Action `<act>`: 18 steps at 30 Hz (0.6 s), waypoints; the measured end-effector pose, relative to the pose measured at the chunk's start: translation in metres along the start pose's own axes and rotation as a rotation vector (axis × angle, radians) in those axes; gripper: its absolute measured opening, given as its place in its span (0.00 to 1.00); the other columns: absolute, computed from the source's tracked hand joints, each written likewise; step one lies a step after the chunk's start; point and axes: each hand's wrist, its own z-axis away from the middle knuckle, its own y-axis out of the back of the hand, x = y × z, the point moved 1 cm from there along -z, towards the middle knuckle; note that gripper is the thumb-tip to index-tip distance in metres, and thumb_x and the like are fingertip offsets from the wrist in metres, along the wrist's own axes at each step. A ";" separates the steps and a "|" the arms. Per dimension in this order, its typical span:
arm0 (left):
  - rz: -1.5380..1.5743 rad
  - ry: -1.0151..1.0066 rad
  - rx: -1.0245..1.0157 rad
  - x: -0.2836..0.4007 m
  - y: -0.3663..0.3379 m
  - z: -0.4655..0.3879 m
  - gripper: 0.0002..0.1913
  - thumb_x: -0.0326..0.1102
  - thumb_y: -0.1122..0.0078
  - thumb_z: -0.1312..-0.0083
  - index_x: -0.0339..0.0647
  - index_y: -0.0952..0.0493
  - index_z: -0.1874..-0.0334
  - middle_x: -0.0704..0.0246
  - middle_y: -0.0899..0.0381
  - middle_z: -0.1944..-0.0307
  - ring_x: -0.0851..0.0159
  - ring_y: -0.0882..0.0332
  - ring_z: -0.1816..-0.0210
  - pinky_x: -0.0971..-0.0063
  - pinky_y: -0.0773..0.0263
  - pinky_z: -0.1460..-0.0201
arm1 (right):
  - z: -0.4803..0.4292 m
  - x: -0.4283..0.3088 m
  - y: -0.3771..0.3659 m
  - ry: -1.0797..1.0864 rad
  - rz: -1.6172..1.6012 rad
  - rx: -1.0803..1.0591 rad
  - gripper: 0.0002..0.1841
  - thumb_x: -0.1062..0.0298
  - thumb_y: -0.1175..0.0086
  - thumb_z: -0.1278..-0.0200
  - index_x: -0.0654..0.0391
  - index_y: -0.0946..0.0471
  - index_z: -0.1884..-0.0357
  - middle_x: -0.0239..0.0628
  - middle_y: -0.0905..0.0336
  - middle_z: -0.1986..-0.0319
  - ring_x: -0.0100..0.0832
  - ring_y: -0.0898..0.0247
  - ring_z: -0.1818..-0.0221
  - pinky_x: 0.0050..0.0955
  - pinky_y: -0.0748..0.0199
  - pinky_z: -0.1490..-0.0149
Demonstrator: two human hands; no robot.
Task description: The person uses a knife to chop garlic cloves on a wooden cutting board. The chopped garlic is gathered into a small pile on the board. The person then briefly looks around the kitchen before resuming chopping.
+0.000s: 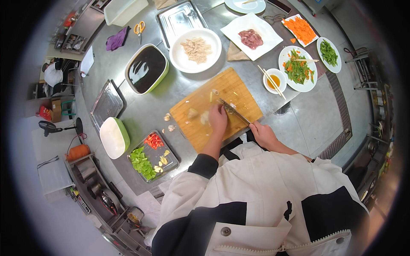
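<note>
My right hand [263, 134] grips the handle of a kitchen knife [237, 112] at the near right of a wooden cutting board [222, 78]. The knife is seen nearly edge-on and slants away to the left over the board. Beside the blade, my left hand [218, 117] rests on the board with its fingers curled down. Whatever may be under those fingertips is hidden. Small pale scraps lie around the blade, with a scallion piece [215, 92] farther back. Several garlic cloves [171, 128] lie on the table just left of the board.
A clear tray [174, 166] holds chopped red pepper, green leaves and garlic. Beyond the board stand a green-rimmed basin of dark liquid [145, 68], a bowl of pale meat [209, 65] and a plate of red meat [229, 28]. Rightward are a sauce bowl [266, 84] with chopsticks and vegetable plates [312, 86].
</note>
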 end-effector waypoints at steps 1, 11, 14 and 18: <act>-0.018 0.008 -0.010 0.001 0.000 0.000 0.05 0.31 0.34 0.33 0.39 0.16 0.60 0.57 0.18 0.63 0.47 0.19 0.60 0.55 0.24 0.56 | 0.000 0.000 0.000 -0.009 -0.010 -0.003 0.19 0.52 0.53 0.20 0.59 0.25 0.61 0.58 0.20 0.74 0.65 0.24 0.67 0.61 0.30 0.60; 0.055 0.068 -0.022 0.005 0.012 0.007 0.03 0.28 0.35 0.34 0.37 0.16 0.64 0.56 0.20 0.64 0.48 0.20 0.61 0.56 0.25 0.58 | 0.005 -0.006 0.003 0.026 -0.062 0.007 0.18 0.54 0.53 0.20 0.59 0.25 0.61 0.58 0.20 0.74 0.65 0.25 0.68 0.60 0.30 0.61; 0.022 0.059 0.009 0.005 0.014 0.012 0.02 0.27 0.35 0.35 0.36 0.16 0.63 0.55 0.19 0.64 0.48 0.20 0.62 0.56 0.25 0.57 | 0.004 -0.008 0.002 0.069 -0.049 0.010 0.18 0.54 0.52 0.20 0.60 0.25 0.62 0.58 0.21 0.74 0.64 0.24 0.68 0.59 0.29 0.62; -0.009 0.061 0.000 0.001 0.013 0.018 0.03 0.28 0.35 0.34 0.36 0.17 0.63 0.55 0.20 0.64 0.46 0.21 0.61 0.56 0.25 0.56 | 0.000 -0.010 -0.002 0.054 -0.018 -0.018 0.17 0.55 0.54 0.19 0.60 0.25 0.61 0.61 0.21 0.73 0.68 0.26 0.67 0.62 0.31 0.61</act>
